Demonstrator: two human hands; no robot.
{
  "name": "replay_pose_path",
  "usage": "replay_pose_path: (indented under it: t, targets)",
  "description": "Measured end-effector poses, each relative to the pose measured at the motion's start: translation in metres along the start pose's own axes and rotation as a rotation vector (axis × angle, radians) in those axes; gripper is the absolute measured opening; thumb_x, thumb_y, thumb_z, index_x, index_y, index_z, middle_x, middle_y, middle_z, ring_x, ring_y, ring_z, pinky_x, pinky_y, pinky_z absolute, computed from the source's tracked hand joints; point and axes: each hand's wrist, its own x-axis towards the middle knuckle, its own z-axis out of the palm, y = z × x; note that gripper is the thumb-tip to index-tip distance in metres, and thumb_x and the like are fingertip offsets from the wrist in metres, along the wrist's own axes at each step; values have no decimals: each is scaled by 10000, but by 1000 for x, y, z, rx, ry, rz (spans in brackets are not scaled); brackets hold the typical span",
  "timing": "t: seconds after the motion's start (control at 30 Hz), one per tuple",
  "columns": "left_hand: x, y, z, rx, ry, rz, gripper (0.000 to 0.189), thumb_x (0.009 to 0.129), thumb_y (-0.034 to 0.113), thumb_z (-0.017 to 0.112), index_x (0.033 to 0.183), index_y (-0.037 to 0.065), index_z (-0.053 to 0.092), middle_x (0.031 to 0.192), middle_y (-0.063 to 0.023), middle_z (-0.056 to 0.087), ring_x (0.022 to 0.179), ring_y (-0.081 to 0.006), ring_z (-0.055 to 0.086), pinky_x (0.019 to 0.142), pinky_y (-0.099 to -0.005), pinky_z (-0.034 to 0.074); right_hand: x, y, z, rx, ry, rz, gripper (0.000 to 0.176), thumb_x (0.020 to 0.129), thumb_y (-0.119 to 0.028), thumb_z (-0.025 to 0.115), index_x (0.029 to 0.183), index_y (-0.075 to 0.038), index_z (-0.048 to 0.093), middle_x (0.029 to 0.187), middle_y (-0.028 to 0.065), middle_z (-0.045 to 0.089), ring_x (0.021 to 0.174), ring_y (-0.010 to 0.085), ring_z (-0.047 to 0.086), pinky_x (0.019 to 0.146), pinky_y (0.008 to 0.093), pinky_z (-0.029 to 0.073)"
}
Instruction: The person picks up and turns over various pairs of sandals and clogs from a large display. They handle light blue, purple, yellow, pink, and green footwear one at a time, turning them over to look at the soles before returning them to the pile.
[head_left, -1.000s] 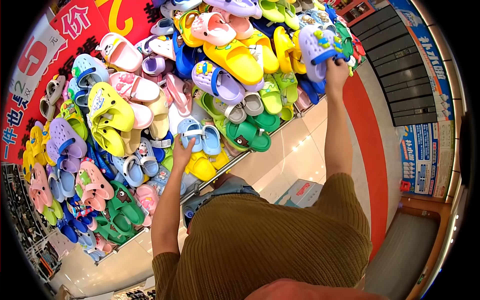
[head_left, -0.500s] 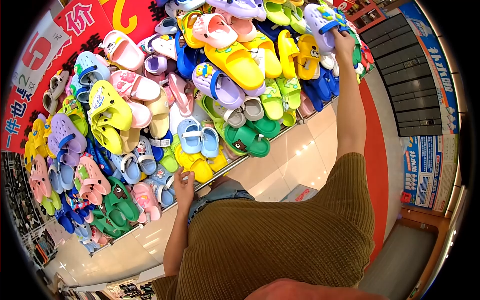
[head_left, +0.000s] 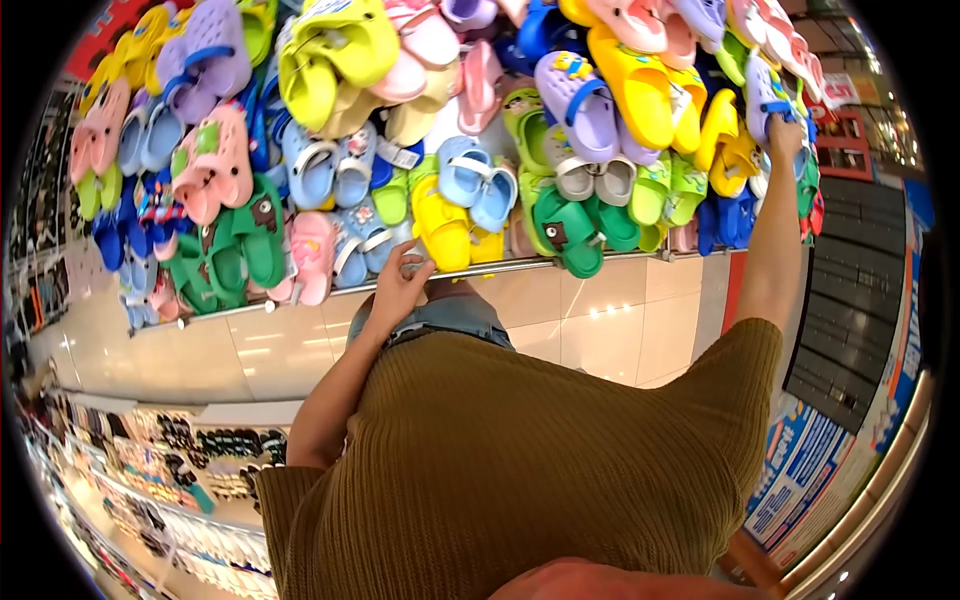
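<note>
My right hand (head_left: 785, 132) is at the far right of the display, its fingers closed on the strap of a lavender clog (head_left: 765, 92) with a blue band. My left hand (head_left: 404, 280) hangs at the display's front rail, fingers curled and apart, with nothing in it. Just beyond it are a yellow clog (head_left: 440, 228) and a pair of light blue clogs (head_left: 466, 170). To its left lie pink sandals (head_left: 313, 255). Green clogs with a bear face (head_left: 567, 232) sit between my two hands at the front.
The metal rail (head_left: 520, 265) runs along the front of the piled shoes. Tiled floor (head_left: 590, 310) shows below it. Dark lockers (head_left: 845, 280) and a blue poster (head_left: 800, 465) stand at the right. Shelves of shoes (head_left: 200, 440) are at the lower left.
The view has turned, so the display appears more level and higher in the frame. My right hand still holds the lavender clog. The left hand stays near the rail.
</note>
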Motion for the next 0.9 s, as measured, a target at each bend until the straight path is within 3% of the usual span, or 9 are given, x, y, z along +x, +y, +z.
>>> replay_pose_path:
  t: [0.03, 0.23, 0.33, 0.4, 0.5, 0.63, 0.73, 0.83, 0.9]
  targets:
    - [-3, -2, -5, 23, -5, -11, 551, 934, 194, 727, 1374, -2, 460, 1068, -121, 625, 814, -112, 624, 668, -244, 500, -9, -9, -9, 21, -63, 62, 752, 795, -610, 655, 1152, 51, 699, 1319, 341, 562, 1209, 439, 582, 1038, 447, 473]
    - [-15, -20, -32, -121, 51, 0, 581, 926, 224, 738, 1374, -22, 461, 1067, -132, 638, 836, -125, 648, 699, -246, 514, -10, 6, -51, 30, -144, -40, 691, 734, -562, 734, 1012, 71, 727, 1074, 246, 717, 1032, 350, 687, 886, 418, 508]
    - [-18, -28, -43, -169, 41, -13, 576, 931, 233, 729, 1366, -35, 463, 1062, -127, 649, 858, -141, 656, 721, -257, 517, -56, -10, -77, 24, 47, -135, 714, 741, -506, 780, 1157, 67, 685, 1060, 198, 732, 1008, 290, 696, 898, 378, 507]
    - [-18, -36, -45, -143, 22, -21, 572, 933, 239, 725, 1361, -38, 467, 1065, -124, 649, 865, -147, 660, 722, -261, 517, -69, -2, -60, 193, -42, -242, 674, 762, -431, 789, 1240, 25, 660, 1131, 218, 714, 1067, 309, 688, 927, 380, 516]
    - [-22, -17, -47, -144, -31, -52, 585, 927, 248, 727, 1362, -43, 465, 1044, -122, 654, 846, -139, 651, 712, -258, 510, -86, 2, -39, 560, -137, -131, 573, 841, -276, 759, 1278, 65, 617, 1197, 181, 687, 1104, 242, 649, 942, 336, 493]
    - [-32, -6, -62, -178, -68, -84, 597, 925, 257, 727, 1363, -48, 459, 1031, -118, 652, 809, -133, 635, 693, -260, 508, -119, -34, -56, 622, 117, -100, 487, 857, -211, 692, 1242, 81, 628, 1232, 204, 678, 1085, 298, 674, 961, 365, 500]
    - [-31, -11, -68, -170, -78, -113, 593, 929, 267, 721, 1365, -41, 462, 1041, -118, 648, 789, -134, 630, 676, -264, 510, -209, -103, -104, 897, 313, -229, 311, 901, -190, 673, 1091, 56, 668, 1039, 152, 709, 928, 209, 672, 833, 327, 525]
    - [-29, -5, -72, -214, -64, -128, 567, 934, 269, 707, 1360, -25, 477, 1072, -129, 644, 785, -143, 632, 651, -268, 510, -347, -161, -139, 888, -103, -268, 221, 939, -175, 661, 1009, 33, 631, 904, 81, 657, 804, 150, 594, 700, 322, 482]
    - [-16, -11, -64, -259, -52, -89, 535, 940, 263, 691, 1351, -15, 493, 1098, -142, 644, 787, -149, 633, 632, -266, 507, -450, -190, -123, 874, -351, -396, 228, 922, -196, 690, 1030, -3, 636, 913, 66, 651, 839, 189, 609, 784, 331, 499]
